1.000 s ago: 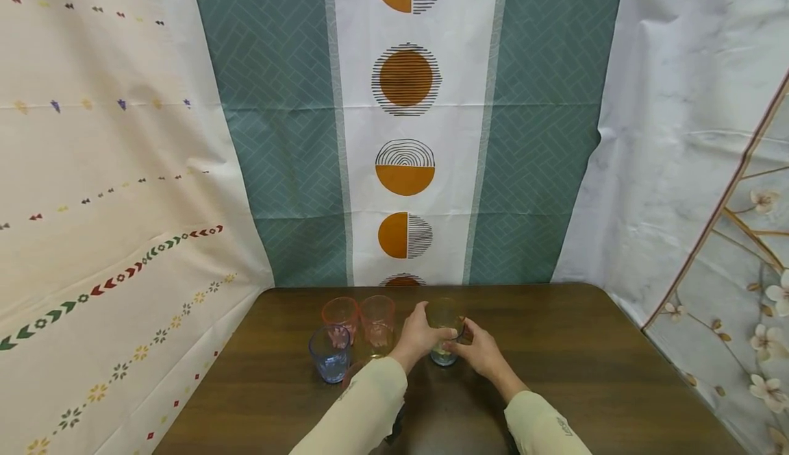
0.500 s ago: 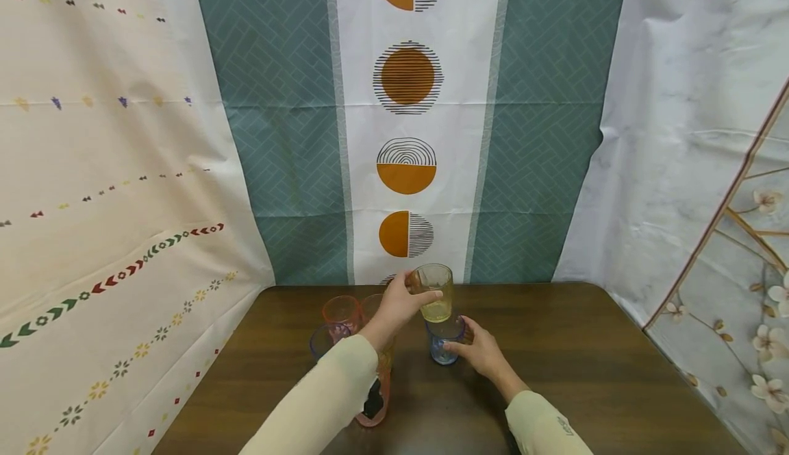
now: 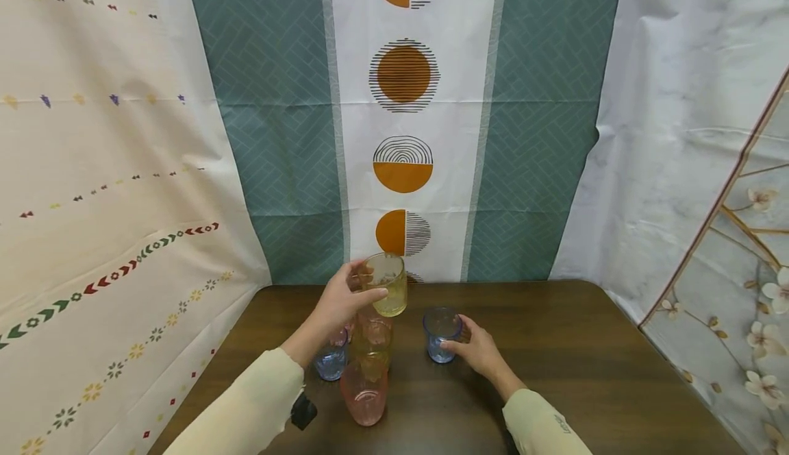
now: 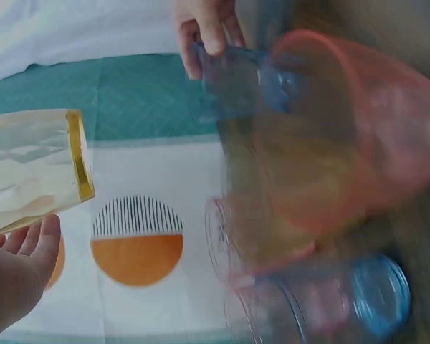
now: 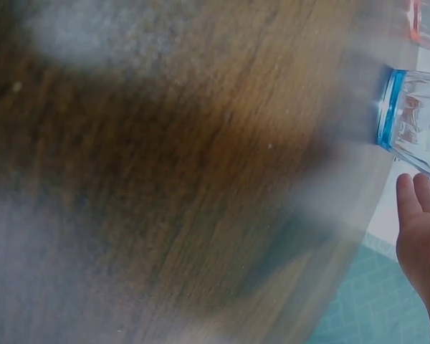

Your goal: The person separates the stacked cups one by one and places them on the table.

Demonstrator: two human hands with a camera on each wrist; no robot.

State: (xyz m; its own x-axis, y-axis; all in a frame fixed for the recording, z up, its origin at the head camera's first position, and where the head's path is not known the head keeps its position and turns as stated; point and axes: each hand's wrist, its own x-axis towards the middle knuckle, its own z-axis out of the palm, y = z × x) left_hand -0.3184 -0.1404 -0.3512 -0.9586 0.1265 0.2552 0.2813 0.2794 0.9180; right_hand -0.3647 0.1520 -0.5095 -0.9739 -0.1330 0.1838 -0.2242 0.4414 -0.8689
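Observation:
My left hand [image 3: 342,297] grips a clear yellow glass [image 3: 396,297] and holds it in the air above the table, left of centre. Thumb in front, fingers behind, my right hand [image 3: 481,352] holds a clear blue glass [image 3: 439,349] that stands upright on the table. In the left wrist view the yellow glass [image 4: 29,168] shows at the left, over the fingers. The right wrist view catches the blue glass [image 5: 419,118] at its right edge, beside the fingers.
Left of centre stands a cluster of glasses: a pink glass [image 3: 364,400] in front, a second blue glass [image 3: 331,362], and yellow and pink ones partly hidden by the left hand. They stand on a dark wooden table [image 3: 536,338], with patterned cloths [image 3: 542,133] behind and beside it.
My left hand has lifted the yellow glass out of the blue glass and carried it left, over the cluster. My right hand has stayed at the blue glass.

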